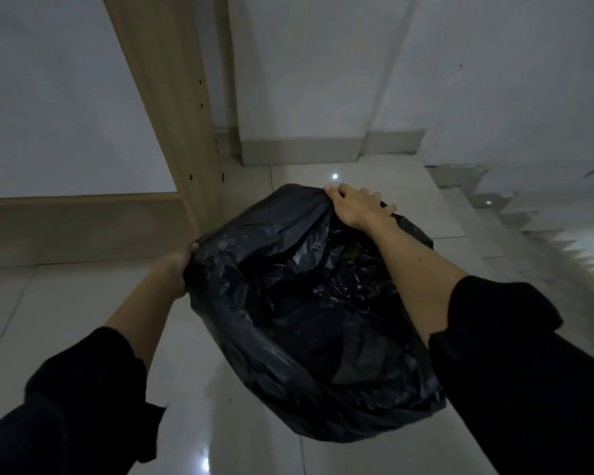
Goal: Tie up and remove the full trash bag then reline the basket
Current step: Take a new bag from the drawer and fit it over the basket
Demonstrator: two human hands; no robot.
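Starting at the left of my view, a pale wooden frame (165,108) rises at a slant, with a low wooden skirting (83,228) running along the wall beneath a white panel. Below that, my left arm comes up in a dark sleeve (83,389) pushed back to mid-forearm.

My left hand (178,269) sits at the left edge of the black trash bag (288,320). Its fingers are curled round the bag's rim and gripping it; most of them are tucked under the plastic, so I can only see the thumb side and knuckles against the black film. I cannot tell how many fingers are inside the fold.

The bag stands on the glossy pale tiled floor (66,303) in the middle of my view, its mouth wide open and pulled between my two hands. Crumpled dark contents show inside, too dim for me to make out. I cannot see whether a basket sits under the plastic.

My right arm crosses over the bag's mouth from the lower right. My right hand (355,207) lies on the far rim, palm down. The fingers bend over the edge and bunch the plastic beneath them, while the thumb sticks out to the right along the rim.

Further right, white walls meet a light baseboard (299,145), and a jagged torn sheet edge (528,217) lies across the floor.
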